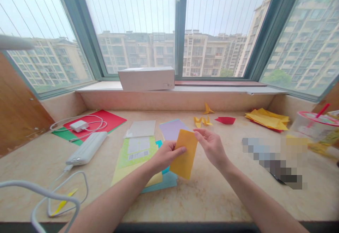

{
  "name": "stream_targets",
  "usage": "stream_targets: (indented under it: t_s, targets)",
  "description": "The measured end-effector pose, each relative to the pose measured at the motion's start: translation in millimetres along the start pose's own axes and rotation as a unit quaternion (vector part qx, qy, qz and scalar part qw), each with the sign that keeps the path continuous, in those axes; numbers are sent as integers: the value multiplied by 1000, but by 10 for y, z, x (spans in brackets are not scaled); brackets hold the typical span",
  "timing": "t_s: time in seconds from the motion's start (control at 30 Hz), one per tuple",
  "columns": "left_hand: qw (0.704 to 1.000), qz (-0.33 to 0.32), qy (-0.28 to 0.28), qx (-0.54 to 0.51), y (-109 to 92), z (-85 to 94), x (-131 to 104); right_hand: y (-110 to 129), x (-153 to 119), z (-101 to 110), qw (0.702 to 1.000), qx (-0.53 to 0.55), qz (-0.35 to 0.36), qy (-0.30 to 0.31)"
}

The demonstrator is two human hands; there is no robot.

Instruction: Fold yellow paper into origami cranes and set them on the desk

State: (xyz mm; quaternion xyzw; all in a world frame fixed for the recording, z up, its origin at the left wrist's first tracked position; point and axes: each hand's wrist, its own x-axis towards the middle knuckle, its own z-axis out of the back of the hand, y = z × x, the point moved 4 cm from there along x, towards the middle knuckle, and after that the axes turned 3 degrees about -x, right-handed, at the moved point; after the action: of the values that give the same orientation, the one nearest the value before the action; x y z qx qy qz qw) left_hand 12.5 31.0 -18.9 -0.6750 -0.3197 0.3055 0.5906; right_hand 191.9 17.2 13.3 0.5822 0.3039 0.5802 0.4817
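Observation:
A folded rectangle of orange-yellow paper (pixel 185 158) is held up above the counter, tilted slightly. My left hand (pixel 167 152) grips its left side, thumb flat across the front and fingers behind. At the paper's upper right corner, my right hand (pixel 210 144) has its thumb and index finger closed together; whether they pinch the corner or only touch it is hard to tell. Beneath and left of the paper lie a purple sheet (pixel 172 128), a light green printed packet (pixel 140 152) and a teal sheet (pixel 160 183).
Folded yellow paper pieces (pixel 202 121) and a red paper boat shape (pixel 225 120) lie beyond my hands. Yellow sheets (pixel 267 118) and a plastic cup (pixel 312 125) stand right. A power bank (pixel 87 148), cables and red paper (pixel 106 121) lie left; a white box (pixel 147 79) rests on the sill.

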Motion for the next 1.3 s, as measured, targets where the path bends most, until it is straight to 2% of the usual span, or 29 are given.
stream_targets:
  t_s: [0.07, 0.2, 0.23, 0.3, 0.5, 0.67, 0.73, 0.8, 0.87, 0.9, 0.93, 1.0, 1.07, 1.13, 1.2, 1.23, 1.3]
  targets:
    - [998, 33, 33, 29, 0, -6, -26, 35, 9, 23, 999, -28, -4, 41]
    - [990, 68, 106, 67, -34, -70, -100, 63, -65, -56, 973, 9, -73, 219]
    - [988, 69, 122, 70, -47, -94, -115, 63, -88, -73, 966, 13, -87, 242]
    - [985, 67, 147, 66, -67, -134, -134, 57, -108, -83, 964, 6, -103, 245]
    - [992, 47, 116, 27, -80, -103, -79, 14, 8, 55, 979, 60, -131, 148]
    - [994, 56, 85, 39, -90, 19, -46, -116, 236, 430, 990, 81, -114, 6]
    - [997, 55, 37, 41, -109, 92, -43, -177, 291, 609, 987, 97, -74, -109]
    - [998, 45, 0, 33, -131, 129, -44, -191, 275, 703, 977, 72, -4, -202]
    - [1000, 19, -2, -6, -157, 101, -44, -128, 203, 644, 972, -6, 89, -216]
    - [999, 3, 9, -37, -169, 68, -43, -67, 154, 546, 972, -45, 151, -176]
    - [997, -13, 22, -72, -180, 31, -43, -1, 95, 411, 968, -83, 214, -106]
    - [990, -41, 33, -134, -195, -22, -39, 111, -57, 135, 937, -149, 315, 27]
    - [983, -62, 11, -170, -201, -17, -28, 174, -194, -71, 903, -190, 368, 110]
    - [979, -85, -38, -180, -208, 46, -16, 188, -286, -210, 876, -224, 388, 178]
    - [977, -98, -81, -169, -214, 119, -9, 176, -315, -266, 869, -238, 383, 204]
    - [978, -98, -93, -158, -216, 146, -6, 168, -303, -261, 878, -234, 370, 193]
    - [982, -89, -101, -130, -212, 170, -2, 147, -236, -196, 917, -205, 320, 122]
